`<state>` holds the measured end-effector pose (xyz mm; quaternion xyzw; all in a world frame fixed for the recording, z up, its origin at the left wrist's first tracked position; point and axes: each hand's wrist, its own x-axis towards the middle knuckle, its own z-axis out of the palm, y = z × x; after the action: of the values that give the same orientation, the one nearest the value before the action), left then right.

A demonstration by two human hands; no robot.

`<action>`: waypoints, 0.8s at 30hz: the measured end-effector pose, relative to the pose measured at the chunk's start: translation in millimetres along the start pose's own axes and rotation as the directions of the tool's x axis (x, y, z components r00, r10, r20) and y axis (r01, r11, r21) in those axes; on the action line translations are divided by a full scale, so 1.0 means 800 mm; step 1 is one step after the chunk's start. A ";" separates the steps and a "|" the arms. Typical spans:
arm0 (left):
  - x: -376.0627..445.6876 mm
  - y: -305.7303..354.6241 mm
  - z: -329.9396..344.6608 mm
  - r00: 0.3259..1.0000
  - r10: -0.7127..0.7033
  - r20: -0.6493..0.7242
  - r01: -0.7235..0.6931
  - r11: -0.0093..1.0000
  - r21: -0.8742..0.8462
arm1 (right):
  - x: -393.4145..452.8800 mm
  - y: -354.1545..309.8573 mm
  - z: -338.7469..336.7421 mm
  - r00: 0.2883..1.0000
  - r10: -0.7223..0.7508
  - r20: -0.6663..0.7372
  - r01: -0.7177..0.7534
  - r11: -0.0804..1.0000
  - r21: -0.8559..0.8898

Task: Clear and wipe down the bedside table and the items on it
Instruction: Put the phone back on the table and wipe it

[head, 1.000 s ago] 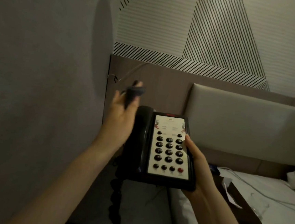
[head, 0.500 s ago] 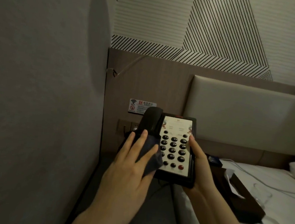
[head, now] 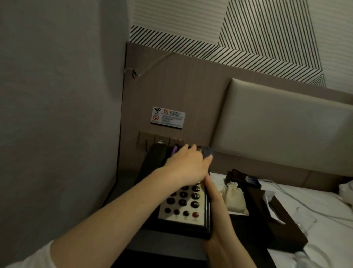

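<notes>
A black desk telephone (head: 183, 207) with a cream keypad panel sits low over the dark bedside table (head: 161, 245), its handset (head: 153, 164) on the left cradle. My left hand (head: 186, 165) lies over the phone's far end and holds a dark cloth (head: 207, 152) against it; most of the cloth is hidden under my fingers. My right hand (head: 214, 201) grips the phone's right edge, thumb along the side. Whether the phone's base touches the table cannot be told.
A grey wall runs close on the left. Behind the phone are a socket panel (head: 160, 141) and a wifi sign (head: 168, 117). On the bed (head: 294, 195) to the right lie a small cloth pouch (head: 235, 198), a dark tissue box (head: 280, 224), a dark tray (head: 244, 178) and a glass (head: 304, 222).
The phone has come down from chest height toward the table. My left hand with the cloth has slid from the handset side up across the keypad to the far end.
</notes>
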<state>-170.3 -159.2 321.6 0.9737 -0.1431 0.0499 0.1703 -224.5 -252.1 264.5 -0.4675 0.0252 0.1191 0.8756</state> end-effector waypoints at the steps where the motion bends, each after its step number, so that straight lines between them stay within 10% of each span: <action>1: -0.008 0.002 0.006 0.999 0.032 0.004 -0.032 0.998 -0.052 | 0.000 0.000 -0.003 1.000 -0.023 -0.012 0.023 1.000 -0.014; 24: -0.157 0.044 0.142 0.930 0.240 -0.279 -0.235 0.971 0.050 | 0.017 0.012 -0.069 0.971 0.025 -0.237 -0.018 0.999 0.031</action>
<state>-295.2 -197.2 208.1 0.9333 -0.2335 0.2101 0.1740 -209.9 -290.0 223.8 -0.4655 0.1362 0.0714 0.8716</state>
